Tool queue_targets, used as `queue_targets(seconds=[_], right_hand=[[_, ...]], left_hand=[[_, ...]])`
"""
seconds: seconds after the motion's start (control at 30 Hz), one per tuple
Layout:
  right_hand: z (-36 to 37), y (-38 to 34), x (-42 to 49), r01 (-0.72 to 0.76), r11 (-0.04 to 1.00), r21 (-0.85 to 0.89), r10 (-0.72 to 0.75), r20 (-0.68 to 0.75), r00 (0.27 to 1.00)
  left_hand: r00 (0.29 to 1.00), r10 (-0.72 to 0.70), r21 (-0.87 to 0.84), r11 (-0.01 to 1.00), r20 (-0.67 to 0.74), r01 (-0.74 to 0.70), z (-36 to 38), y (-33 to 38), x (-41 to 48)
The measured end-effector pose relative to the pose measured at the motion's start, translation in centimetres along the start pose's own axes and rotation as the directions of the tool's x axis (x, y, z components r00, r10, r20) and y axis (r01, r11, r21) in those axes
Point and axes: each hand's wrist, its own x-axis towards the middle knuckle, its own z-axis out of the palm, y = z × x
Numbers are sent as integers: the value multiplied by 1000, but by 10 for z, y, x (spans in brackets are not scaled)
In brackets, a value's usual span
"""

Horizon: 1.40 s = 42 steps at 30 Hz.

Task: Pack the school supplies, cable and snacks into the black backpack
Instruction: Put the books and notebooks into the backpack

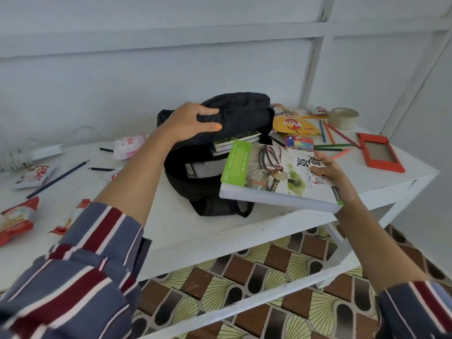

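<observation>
The black backpack (195, 189) lies open on the white table (186, 231). My left hand (190, 123) grips its top flap (242, 111) and holds it up. Inside the opening I see books (234, 141) and a grey item (200, 168). My right hand (332, 173) grips a thick book (274, 177) with a green and white cover, held level at the mouth of the bag. A yellow snack bag (293, 124), a crayon box (299, 142) and coloured pencils (335, 135) lie right of the bag. A white cable and charger (46, 150) sit at the far left.
Red snack packs (17, 221) (71, 217), a white snack pack (36, 176), a pink pack (128, 145) and dark pencils (58, 178) lie on the left. A tape roll (343, 117) and an orange frame (379, 152) sit at the right. The table edge is near me, above the patterned floor.
</observation>
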Motion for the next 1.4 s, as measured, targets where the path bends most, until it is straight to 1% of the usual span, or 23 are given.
queue_targets(seconds=[0.07,0.17,0.3,0.4,0.47,0.57,0.63,0.73,0.77,0.83,0.87,0.9,0.93,0.97,1.0,1.03,1.07,1.1,1.13,1.2,1.3,1.33,1.4], right_hand=[[18,4,8,27,998,48,-25,-41,999],[38,14,27,54,998,42,-49,-115,992],[65,25,45,101,984,148,-61,-254,965],[85,35,57,164,968,191,-75,-403,912],[100,42,63,192,967,170,-82,-504,860],[126,54,72,215,976,35,-150,-608,779],[142,61,79,189,980,-60,-187,-593,783],[158,66,87,61,985,-162,-130,-462,877],[160,67,89,-16,973,-229,-78,-398,914],[155,61,92,-170,928,-331,95,-228,969],[151,53,91,-232,892,-387,195,-135,972],[145,44,89,-265,831,-488,273,-56,960],[139,35,87,-243,731,-638,318,2,948],[133,29,85,-158,590,-792,298,32,954],[128,24,84,-32,409,-912,200,55,978],[123,24,84,85,210,-974,61,100,993],[121,26,84,177,38,-984,-61,174,983],[120,33,84,247,-90,-965,-131,258,957],[119,43,85,304,-170,-937,-165,331,929],[117,61,89,375,-274,-886,-232,439,868],[110,70,105,432,-259,-864,-426,504,751],[108,71,109,439,-281,-853,-454,522,722],[106,73,115,442,-307,-843,-451,537,712]], left_hand=[[1000,22,-8,1000,-21,-23,-4,0,5],[998,57,-8,998,-34,-57,-12,-1,11],[997,72,-27,997,-5,-72,-20,-1,15],[996,86,-37,996,23,-85,-22,-3,14],[995,88,-45,995,45,-86,-22,-6,13],[993,88,-48,995,82,-84,-22,-8,10],[992,93,-61,994,83,-88,-22,-7,9],[994,88,-73,994,68,-83,-26,-6,9],[994,82,-72,994,67,-77,-28,-6,9],[995,72,-68,995,68,-68,-30,-6,9],[995,69,-66,996,66,-64,-31,-6,10],[996,66,-67,996,61,-62,-31,-6,10],[996,64,-69,996,56,-60,-32,-5,10],[997,61,-70,996,52,-58,-32,-5,11],[997,59,-71,996,48,-55,-31,-5,11],[997,56,-75,996,45,-53,-31,-6,11],[998,55,-78,996,43,-52,-30,-6,11],[998,56,-82,995,40,-52,-30,-6,11],[998,57,-87,995,38,-53,-30,-5,11],[998,57,-100,994,39,-53,-30,-4,11],[998,53,-106,993,42,-48,-32,-4,11],[998,51,-107,993,42,-47,-32,-4,11],[998,50,-106,993,40,-45,-33,-5,11]])
